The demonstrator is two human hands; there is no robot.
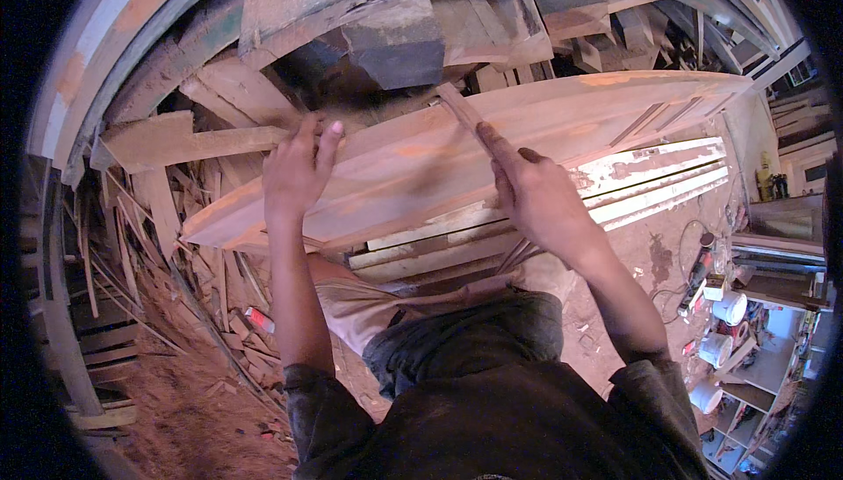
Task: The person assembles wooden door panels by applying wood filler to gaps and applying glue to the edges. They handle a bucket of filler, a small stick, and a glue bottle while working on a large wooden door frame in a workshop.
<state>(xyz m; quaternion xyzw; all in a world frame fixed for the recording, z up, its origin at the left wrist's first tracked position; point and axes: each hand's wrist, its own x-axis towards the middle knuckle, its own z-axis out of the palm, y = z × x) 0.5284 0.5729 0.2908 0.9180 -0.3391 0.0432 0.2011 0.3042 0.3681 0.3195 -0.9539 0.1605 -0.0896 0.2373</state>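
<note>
Across in front of me lies a long, pale brown wooden panel [395, 168] with orange smears and raised strips near its right end. My right hand [544, 203] grips a flat, narrow wooden strip [458, 107], the index finger stretched along it. The strip's far end reaches the panel's far edge; its underside is hidden. Over the left part of the panel is my left hand [299, 168], holding nothing, its thumb apart from the fingers. Whether its palm touches the wood, I cannot tell.
Scrap boards [391, 41] crowd the far side. A wooden beam [206, 148] meets the panel's left part. Pale planks [650, 173] lie below its near edge. Right, on the dusty floor, are a corded power tool [700, 271] and white buckets [729, 308]. Wood offcuts [237, 339] litter the left.
</note>
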